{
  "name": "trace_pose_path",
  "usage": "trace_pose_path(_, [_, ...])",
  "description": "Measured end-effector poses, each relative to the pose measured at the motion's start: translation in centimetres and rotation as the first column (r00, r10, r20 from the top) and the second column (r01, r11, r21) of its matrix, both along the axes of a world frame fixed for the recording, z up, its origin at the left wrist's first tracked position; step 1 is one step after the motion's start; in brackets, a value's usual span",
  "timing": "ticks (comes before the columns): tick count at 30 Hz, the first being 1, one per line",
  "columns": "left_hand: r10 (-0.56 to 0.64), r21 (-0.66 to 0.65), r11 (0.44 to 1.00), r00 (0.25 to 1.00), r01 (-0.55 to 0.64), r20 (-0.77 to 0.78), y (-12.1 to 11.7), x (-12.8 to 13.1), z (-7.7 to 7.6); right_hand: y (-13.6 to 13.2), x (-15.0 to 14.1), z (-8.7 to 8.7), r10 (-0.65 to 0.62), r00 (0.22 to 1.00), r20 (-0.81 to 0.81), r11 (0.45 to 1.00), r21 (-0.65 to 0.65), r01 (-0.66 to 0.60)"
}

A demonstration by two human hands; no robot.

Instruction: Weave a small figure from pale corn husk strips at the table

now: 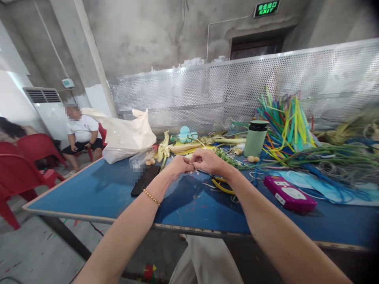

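Observation:
Both my arms reach out over the blue table [97, 193]. My left hand [179, 165], with a gold bead bracelet at the wrist, is closed in a pinch. My right hand [207, 161] is closed too and meets the left at the fingertips, above the table. What the fingers pinch between them is too small to make out. Just under my right wrist lies a yellow strip [222, 188]. A black phone [145, 179] lies flat to the left of my left hand.
A white plastic bag [124, 136], a clear bottle [142, 157], a green flask [256, 139], a bundle of coloured strips [286, 122], green stalks, and a magenta box [289, 194] crowd the table. A perforated metal screen stands behind. A seated person [80, 136] and red chairs [20, 169] are at left.

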State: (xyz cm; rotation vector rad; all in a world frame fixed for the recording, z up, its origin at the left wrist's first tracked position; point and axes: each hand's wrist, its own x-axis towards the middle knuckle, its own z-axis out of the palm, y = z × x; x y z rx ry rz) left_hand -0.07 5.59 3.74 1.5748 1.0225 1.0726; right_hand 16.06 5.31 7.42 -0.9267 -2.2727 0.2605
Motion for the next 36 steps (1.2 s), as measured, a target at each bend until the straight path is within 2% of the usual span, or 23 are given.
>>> trace_pose_path(6, [-0.048,-0.002,0.999,0.999,0.048,-0.002,-0.6,0.1,0.5,0.9,0.0,-0.7,0.075,0.985,-0.153,0.973,-0.203,-0.106])
trace_pose_path(12, [-0.093,-0.007,0.996,0.995,0.094,0.04,-1.0,0.2,0.8,1.5,0.2,-0.6,0.068,0.977,-0.203,0.992,-0.091,-0.088])
trace_pose_path(15, [-0.149,-0.028,0.988,0.983,0.153,0.112,-1.0,0.2,0.9,1.3,0.4,-0.2,0.087,0.961,-0.263,0.979,-0.154,-0.131])
trace_pose_path(20, [-0.2,-0.084,0.972,0.96,0.22,0.195,-1.0,0.0,1.1,0.7,0.5,0.0,0.041,0.934,-0.355,0.908,-0.376,-0.183])
trace_pose_path(27, [-0.204,-0.07,0.971,0.944,0.229,0.26,-1.0,0.0,0.9,0.0,0.4,0.1,0.09,0.884,-0.459,0.81,-0.482,-0.333])
trace_pose_path(30, [-0.172,-0.06,0.979,0.942,0.197,0.289,-0.9,0.1,0.9,0.4,0.5,0.2,0.012,0.872,-0.49,0.859,-0.442,-0.259])
trace_pose_path(33, [-0.107,-0.023,0.993,0.951,0.119,0.289,-0.5,0.0,0.9,0.8,0.8,0.2,-0.157,0.853,-0.498,0.92,-0.388,-0.057])
trace_pose_path(36, [-0.052,0.018,0.999,0.954,0.048,0.297,-0.1,0.0,0.7,0.9,0.9,0.0,-0.234,0.864,-0.447,0.905,-0.424,0.026])
